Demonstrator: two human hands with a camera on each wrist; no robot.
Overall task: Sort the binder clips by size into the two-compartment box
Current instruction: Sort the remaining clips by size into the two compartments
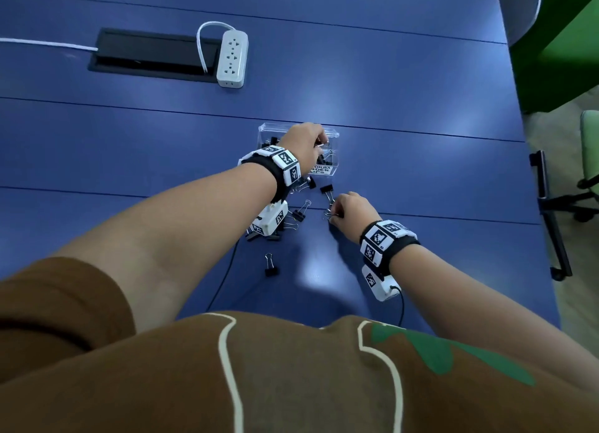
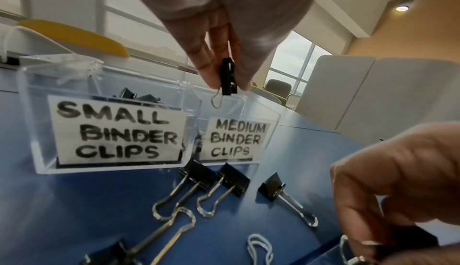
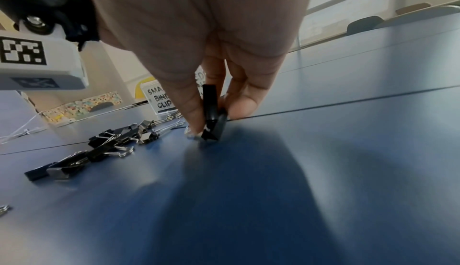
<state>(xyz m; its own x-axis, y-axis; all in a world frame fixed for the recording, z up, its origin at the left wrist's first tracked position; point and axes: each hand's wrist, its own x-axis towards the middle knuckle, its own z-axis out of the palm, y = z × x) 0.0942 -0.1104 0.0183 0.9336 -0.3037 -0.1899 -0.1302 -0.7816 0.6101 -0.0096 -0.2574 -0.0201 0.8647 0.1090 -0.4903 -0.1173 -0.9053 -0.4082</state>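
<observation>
Head view: the left hand [image 1: 301,141] pinches a black binder clip [image 2: 228,77] between thumb and fingers above the clear two-compartment box [image 1: 330,134], over the side labelled medium; the small side sits at 9 o'clock of it and already holds clips. At 5 o'clock from the box, the right hand [image 1: 350,210] grips another clip [image 3: 211,115] against the blue table [image 1: 421,173]. Loose clips [image 1: 299,212] lie scattered between the hands.

The left hand [image 1: 303,142] reaches forward with its arm outstretched, fingers [image 2: 211,72] pinched together pointing down; the right hand [image 1: 351,210] sits lower and nearer, fingers [image 3: 194,111] likewise pinched.
</observation>
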